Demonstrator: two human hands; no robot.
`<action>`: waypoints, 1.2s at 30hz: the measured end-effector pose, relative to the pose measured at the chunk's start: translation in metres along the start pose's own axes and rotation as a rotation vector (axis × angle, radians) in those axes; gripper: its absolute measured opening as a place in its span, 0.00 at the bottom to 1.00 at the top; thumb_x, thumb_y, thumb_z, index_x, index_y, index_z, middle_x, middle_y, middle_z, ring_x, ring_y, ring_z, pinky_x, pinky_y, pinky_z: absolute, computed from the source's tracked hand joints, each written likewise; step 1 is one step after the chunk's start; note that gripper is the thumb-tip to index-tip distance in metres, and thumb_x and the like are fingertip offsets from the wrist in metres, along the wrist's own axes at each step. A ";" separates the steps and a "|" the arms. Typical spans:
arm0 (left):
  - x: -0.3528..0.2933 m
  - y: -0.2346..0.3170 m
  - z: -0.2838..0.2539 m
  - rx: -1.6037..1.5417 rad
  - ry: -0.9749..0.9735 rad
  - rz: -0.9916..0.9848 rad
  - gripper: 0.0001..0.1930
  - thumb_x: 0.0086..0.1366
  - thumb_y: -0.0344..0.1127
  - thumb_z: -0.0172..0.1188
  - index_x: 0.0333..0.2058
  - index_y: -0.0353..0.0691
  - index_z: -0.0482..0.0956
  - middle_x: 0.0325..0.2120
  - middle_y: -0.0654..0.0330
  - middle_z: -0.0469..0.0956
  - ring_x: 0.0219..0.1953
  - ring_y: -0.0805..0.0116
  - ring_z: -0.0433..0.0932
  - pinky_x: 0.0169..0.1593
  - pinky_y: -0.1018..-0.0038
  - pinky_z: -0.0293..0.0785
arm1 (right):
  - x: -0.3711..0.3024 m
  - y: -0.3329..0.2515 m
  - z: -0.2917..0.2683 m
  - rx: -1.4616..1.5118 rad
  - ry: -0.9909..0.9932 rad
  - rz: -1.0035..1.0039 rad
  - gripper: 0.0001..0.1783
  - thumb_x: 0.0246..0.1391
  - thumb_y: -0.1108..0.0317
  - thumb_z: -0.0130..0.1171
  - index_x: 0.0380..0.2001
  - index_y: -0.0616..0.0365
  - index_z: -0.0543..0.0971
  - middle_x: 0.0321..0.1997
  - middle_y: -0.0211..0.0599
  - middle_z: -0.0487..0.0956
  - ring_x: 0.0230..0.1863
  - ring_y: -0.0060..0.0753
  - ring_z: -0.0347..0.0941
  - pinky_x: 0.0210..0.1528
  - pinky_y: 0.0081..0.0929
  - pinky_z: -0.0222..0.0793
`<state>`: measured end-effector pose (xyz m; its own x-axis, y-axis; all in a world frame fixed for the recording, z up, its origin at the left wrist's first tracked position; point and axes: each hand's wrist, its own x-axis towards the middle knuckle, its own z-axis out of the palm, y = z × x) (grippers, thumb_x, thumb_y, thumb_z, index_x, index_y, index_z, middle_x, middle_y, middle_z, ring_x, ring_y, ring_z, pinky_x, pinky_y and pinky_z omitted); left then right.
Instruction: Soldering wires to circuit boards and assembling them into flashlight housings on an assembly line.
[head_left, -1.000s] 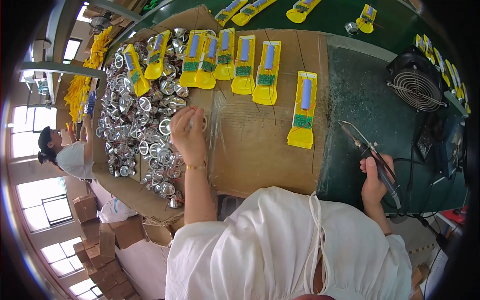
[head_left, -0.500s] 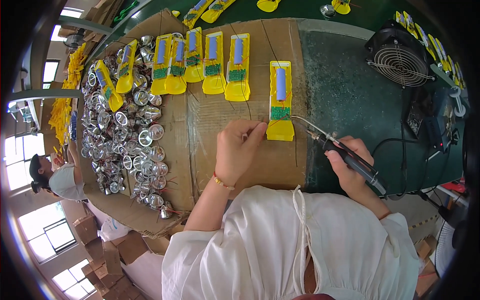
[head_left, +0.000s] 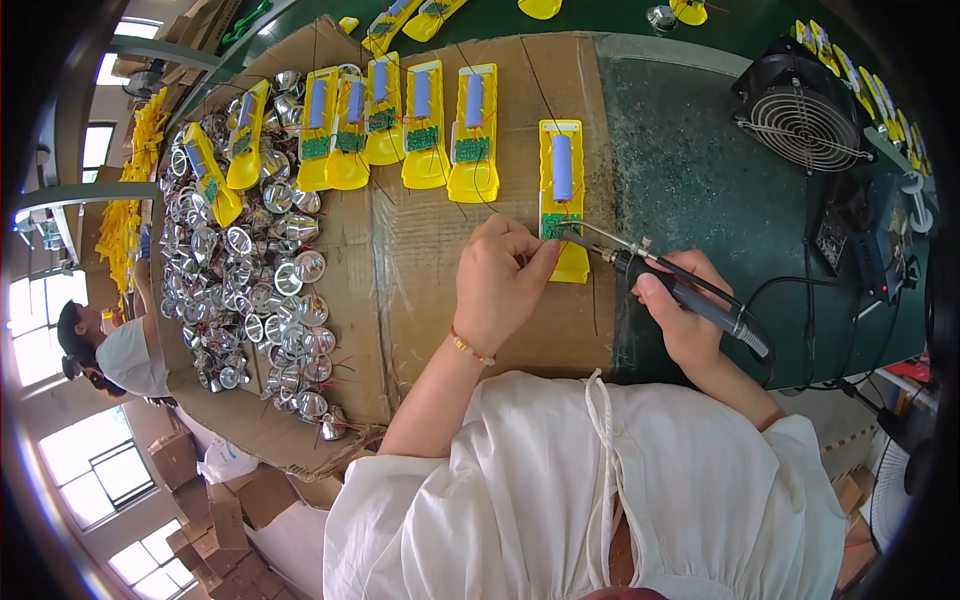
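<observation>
My right hand grips a soldering iron with a thin curved metal tube along its front. The iron's tip reaches the green circuit board in a yellow plastic housing lying on the cardboard. A blue cylindrical battery sits in the housing above the board. My left hand is closed in a pinch at the board's left edge; whatever lies between its fingertips is too small to make out. Thin dark wires run from the housing's ends.
Several similar yellow housings lie in a row to the left. Beyond them is a pile of silver reflector cups with thin wires. At the right stand a black fan and a dark box with cables. Another person is at far left.
My left hand has moved right and slightly up, to the board's edge. The soldering iron has shifted left, bringing its tip further over the board.
</observation>
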<state>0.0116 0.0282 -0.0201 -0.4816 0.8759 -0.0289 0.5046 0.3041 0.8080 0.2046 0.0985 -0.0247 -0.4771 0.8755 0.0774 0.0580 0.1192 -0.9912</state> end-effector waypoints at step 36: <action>-0.030 0.015 -0.003 0.113 0.092 0.203 0.06 0.58 0.29 0.57 0.30 0.31 0.77 0.25 0.54 0.76 0.27 0.65 0.72 0.32 0.72 0.69 | -0.025 0.014 -0.049 0.107 0.184 -0.001 0.11 0.49 0.63 0.60 0.31 0.59 0.74 0.21 0.29 0.74 0.22 0.16 0.67 0.24 0.21 0.62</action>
<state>0.0313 0.0056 -0.0051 -0.4227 0.8870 0.1857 0.6722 0.1694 0.7208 0.2607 0.1014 -0.0347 -0.3084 0.9472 0.0874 -0.0403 0.0788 -0.9961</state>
